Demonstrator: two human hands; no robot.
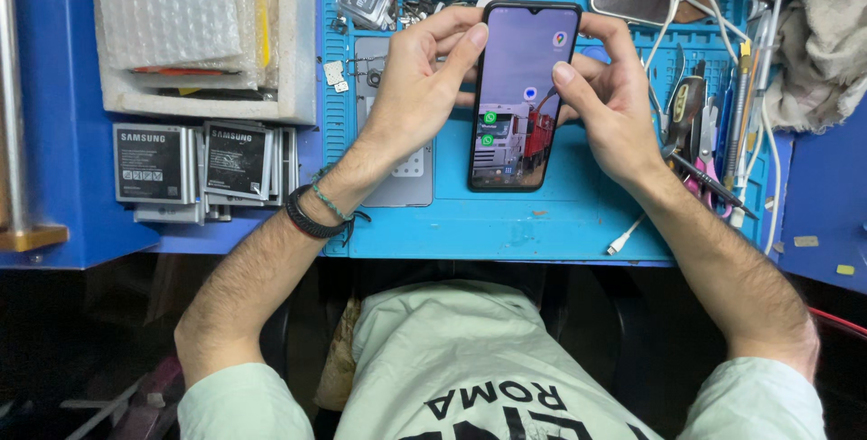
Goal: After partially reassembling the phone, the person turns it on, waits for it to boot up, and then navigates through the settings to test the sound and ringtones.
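I hold a black smartphone (524, 97) upright above a blue work mat (560, 214). Its screen is lit, showing a truck wallpaper and a few app icons. My left hand (415, 88) grips the phone's left edge, thumb resting on the upper left rim. My right hand (610, 97) grips the right edge, thumb lying on the screen near its right side. A dark bracelet and a green cord sit on my left wrist (316, 210).
A grey phone back cover (406, 178) lies on the mat under my left hand. Several phone batteries (203, 164) stand at the left below a white foam tray (203, 33). Tweezers, cutters and tools (700, 133), a white cable (628, 237) and a cloth (826, 33) crowd the right.
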